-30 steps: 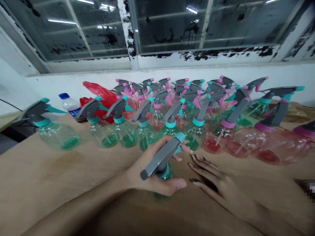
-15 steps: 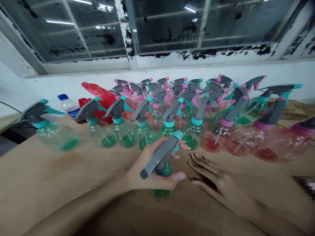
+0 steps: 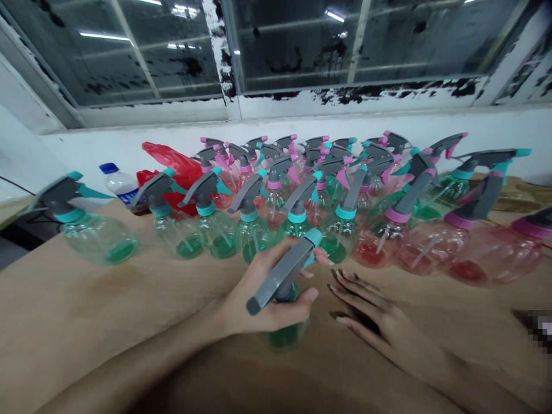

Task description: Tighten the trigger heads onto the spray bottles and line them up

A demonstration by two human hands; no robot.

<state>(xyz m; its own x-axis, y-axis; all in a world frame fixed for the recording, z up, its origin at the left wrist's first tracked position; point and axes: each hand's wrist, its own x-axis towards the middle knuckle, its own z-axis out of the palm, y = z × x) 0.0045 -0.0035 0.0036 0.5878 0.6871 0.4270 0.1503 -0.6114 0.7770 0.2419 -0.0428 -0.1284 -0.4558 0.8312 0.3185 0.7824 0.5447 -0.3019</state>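
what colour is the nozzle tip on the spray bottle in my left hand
Turquoise; the nozzle tip shows in the head view.

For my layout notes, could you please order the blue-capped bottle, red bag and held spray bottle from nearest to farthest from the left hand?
1. Held spray bottle, in the left hand.
2. Red bag, left, behind spray bottles.
3. Blue-capped bottle, farther left.
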